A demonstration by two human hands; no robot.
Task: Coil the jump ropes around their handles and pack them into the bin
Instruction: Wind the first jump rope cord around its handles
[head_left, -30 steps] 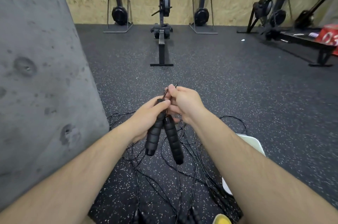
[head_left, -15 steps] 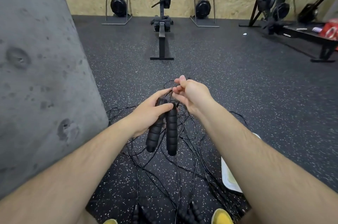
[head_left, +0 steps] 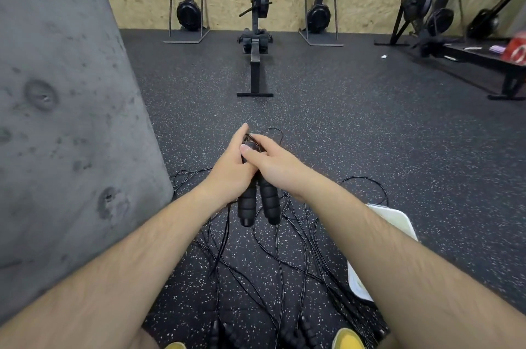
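The handles (head_left: 271,200) are gripped together in the left hand (head_left: 227,175). The rope (head_left: 273,130), lifted a moment ago, is now pinched against them by the right hand (head_left: 274,168), so coiling is judged begun.

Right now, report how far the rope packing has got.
Done: nothing visible; the exposed part of the bin shows no rope. In hand: left hand and right hand grip one pair of handles. Left: coiling it, plus the tangled ropes on the floor.
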